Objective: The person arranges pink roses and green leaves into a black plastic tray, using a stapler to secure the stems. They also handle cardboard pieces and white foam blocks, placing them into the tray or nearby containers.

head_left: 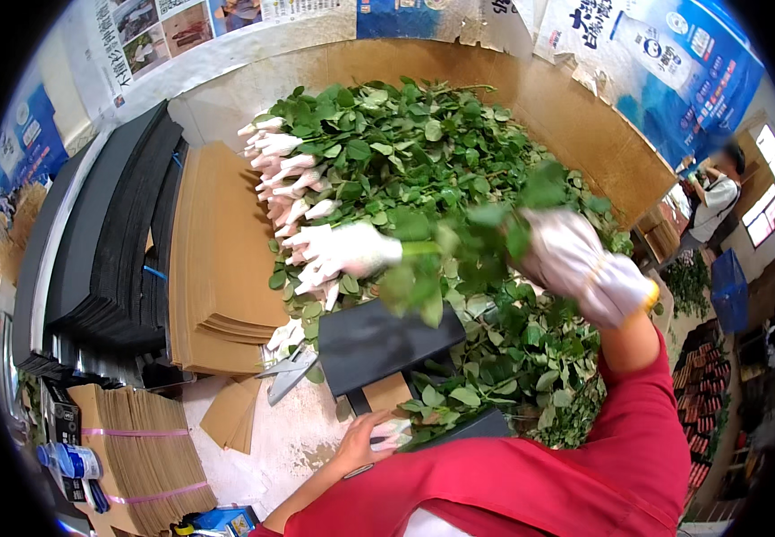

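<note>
My right hand (571,264), in a white glove with a yellow cuff edge, is closed round the leafy stem of a rose (351,251). Its head, in a white sleeve, points left over the pile, and motion smears the leaves. Lower down, my bare left hand (360,445) has its fingers bent about a white-sleeved rose head (392,435) beside the black stand (392,345). Part of this hand's grip is hidden. Behind lies a big pile of leafy rose stems (432,152), with pale sleeved heads (284,170) lined up along its left side.
Open scissors (291,371) lie left of the stand. Brown cardboard sheets (217,251) and black sheets (114,242) stand stacked at the left. Strapped cardboard bundles (150,456) and a blue-and-white bottle (74,461) are nearer. A cardboard wall (584,125) curves behind; another person (717,197) stands far right.
</note>
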`<state>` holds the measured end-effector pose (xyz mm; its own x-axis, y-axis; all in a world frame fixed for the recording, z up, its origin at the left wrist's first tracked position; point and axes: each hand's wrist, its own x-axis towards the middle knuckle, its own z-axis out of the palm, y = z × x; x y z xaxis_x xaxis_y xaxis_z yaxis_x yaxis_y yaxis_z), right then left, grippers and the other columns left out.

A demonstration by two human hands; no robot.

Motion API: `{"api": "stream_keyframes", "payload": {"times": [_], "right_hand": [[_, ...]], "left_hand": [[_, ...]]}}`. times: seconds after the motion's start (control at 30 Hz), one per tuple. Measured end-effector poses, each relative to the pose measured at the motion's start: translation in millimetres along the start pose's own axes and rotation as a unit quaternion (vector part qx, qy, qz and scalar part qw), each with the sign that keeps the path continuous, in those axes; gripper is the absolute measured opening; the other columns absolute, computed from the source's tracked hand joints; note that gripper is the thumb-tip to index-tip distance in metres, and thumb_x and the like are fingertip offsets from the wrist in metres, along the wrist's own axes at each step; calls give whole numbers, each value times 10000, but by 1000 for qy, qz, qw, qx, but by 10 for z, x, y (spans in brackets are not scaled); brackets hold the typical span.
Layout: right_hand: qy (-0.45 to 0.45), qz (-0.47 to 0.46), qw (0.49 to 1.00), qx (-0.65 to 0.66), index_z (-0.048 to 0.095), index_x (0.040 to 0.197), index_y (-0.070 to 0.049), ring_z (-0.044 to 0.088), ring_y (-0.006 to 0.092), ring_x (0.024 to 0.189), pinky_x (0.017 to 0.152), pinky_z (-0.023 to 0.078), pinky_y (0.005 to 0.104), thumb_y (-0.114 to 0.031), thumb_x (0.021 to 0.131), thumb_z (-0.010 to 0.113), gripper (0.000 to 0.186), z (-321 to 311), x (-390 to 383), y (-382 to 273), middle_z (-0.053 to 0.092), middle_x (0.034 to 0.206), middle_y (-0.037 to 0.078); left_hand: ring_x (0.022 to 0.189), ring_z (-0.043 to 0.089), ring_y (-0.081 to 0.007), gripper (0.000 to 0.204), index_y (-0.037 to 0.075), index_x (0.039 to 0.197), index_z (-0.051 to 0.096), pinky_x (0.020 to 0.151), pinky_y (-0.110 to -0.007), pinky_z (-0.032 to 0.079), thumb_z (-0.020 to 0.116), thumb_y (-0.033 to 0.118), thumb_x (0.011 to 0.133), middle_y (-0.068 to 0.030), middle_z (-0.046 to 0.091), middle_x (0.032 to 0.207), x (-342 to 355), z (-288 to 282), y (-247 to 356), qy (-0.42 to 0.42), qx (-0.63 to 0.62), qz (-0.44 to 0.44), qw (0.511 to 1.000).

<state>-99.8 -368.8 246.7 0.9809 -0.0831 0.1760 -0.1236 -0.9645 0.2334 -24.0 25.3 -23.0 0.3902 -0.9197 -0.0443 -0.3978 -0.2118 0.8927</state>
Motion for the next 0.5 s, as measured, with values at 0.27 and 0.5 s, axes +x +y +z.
{"api": "stream_keyframes", "payload": {"times": [0.27,0.5], "right_hand": [[-241,-81,951,177,621,978,-64,686,315,810,668,566,427,-134,844,563,162,1600,-1419,-1072,645,892,140],[-373,-134,886,242,654,1107,-127,677,341,919,778,559,427,-211,848,591,279,1454,-974,-798,677,1070,140]], "left_hand": [[1303,432,-399,548,114,1134,706,1031,-455,430,880,210,623,-192,511,1378,37,20,-62,77,79,77,991],[1339,383,-395,444,115,1016,745,1089,-477,374,894,233,615,-144,439,1469,130,-130,13,-4,94,89,992]]}}
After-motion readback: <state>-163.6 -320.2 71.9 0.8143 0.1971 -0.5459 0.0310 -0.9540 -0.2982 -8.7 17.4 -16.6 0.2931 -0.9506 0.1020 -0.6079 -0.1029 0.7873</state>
